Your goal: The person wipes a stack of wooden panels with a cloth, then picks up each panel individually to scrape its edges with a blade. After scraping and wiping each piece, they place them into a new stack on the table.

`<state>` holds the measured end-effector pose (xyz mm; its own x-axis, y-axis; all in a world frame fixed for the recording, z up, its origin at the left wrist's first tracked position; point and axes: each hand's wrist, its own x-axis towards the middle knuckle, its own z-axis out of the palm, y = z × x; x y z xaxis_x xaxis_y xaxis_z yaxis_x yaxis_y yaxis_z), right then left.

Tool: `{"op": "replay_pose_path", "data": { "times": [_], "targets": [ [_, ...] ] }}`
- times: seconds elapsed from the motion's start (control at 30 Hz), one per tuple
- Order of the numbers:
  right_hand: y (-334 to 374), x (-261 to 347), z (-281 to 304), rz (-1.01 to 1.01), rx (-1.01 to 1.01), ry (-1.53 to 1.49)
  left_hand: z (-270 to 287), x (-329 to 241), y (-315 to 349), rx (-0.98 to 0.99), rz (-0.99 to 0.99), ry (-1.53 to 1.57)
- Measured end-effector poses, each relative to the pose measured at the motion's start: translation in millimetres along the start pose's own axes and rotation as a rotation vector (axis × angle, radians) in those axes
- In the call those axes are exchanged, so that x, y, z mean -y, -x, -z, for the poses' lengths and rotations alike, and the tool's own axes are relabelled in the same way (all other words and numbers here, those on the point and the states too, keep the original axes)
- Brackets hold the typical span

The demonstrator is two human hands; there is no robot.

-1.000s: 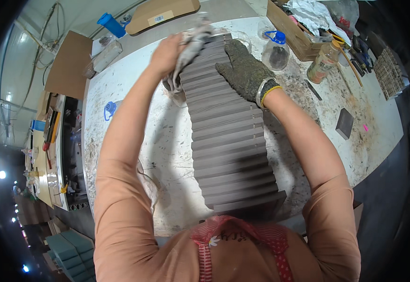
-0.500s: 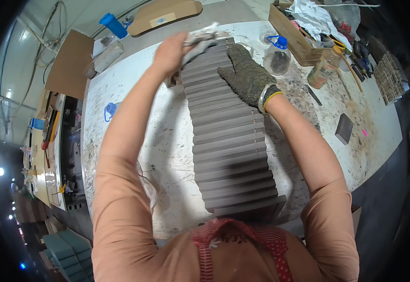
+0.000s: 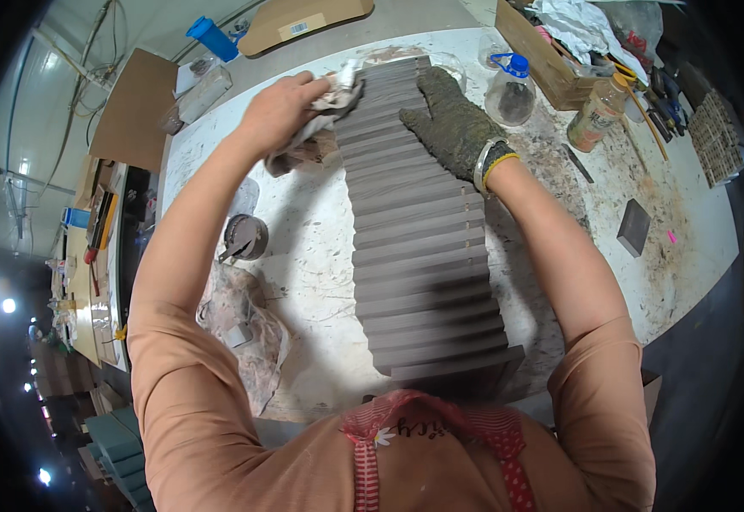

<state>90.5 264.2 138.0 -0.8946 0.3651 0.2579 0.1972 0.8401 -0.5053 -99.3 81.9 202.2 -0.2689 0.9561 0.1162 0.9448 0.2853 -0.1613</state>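
Observation:
A long row of dark grey wood-grain strips (image 3: pixel 419 264), stacked face to face with stepped edges, runs away from me across the white table. At its far left corner my left hand (image 3: pixel 278 115) is bare and closed on a crumpled, stained rag (image 3: pixel 334 98); the rag touches the side of the strips. My right hand (image 3: pixel 459 132), in a dirty dark work glove, lies flat on the far right edge of the row, thumb apart from the fingers. Its fingertips reach over the far right side.
Left of the row are a round tin (image 3: pixel 246 237) with a tool in it and a stained cloth (image 3: pixel 265 358) bearing a small grey block (image 3: pixel 238 335). To the right stand a blue-capped jar (image 3: pixel 510 101), an orange-capped bottle (image 3: pixel 592 126), a wooden box (image 3: pixel 570 96) and a dark block (image 3: pixel 634 228).
My left hand and the rag have moved left and nearer along the row's left side. My left arm has swung outward, uncovering the tin and stained cloth. The gloved hand stays in place.

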Motion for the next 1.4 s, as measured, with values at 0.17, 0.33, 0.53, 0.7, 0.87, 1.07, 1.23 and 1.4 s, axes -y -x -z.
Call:
{"op": "replay_pose_path", "data": {
  "times": [0.17,0.33,0.53,0.7,0.87,1.07,1.23,1.4],
  "targets": [
    [-6.8,-9.8,-11.8,0.053,0.004,0.049,4.7,28.4,-1.6,-0.242,0.307,0.457],
    [-10.4,-0.4,-5.3,0.001,0.1,-0.029,-40.6,-29.6,-23.4,-0.364,-0.083,0.248],
    [-7.9,-7.3,-6.2,0.191,0.093,0.207,-25.5,47.0,19.2,-0.191,0.208,0.011],
    [-3.0,-3.4,-2.8,0.044,-0.035,0.076,-7.5,-19.2,-22.7,-0.576,0.264,0.539],
    [19.0,1.4,34.9,-0.196,-0.063,-0.099,-37.5,-43.3,-44.3,-0.268,0.288,0.448],
    [89.1,-37.3,34.9,0.275,0.004,0.004,-7.3,-68.6,66.9,-0.513,0.452,0.932],
    [94.5,-24.7,24.7,0.262,-0.034,0.05,-46.9,-120.4,105.7,-0.319,0.485,1.218],
    [89.2,3.8,26.5,-0.211,0.143,-0.389,-41.3,-138.2,106.1,-0.344,0.549,1.302]
  ]
}}
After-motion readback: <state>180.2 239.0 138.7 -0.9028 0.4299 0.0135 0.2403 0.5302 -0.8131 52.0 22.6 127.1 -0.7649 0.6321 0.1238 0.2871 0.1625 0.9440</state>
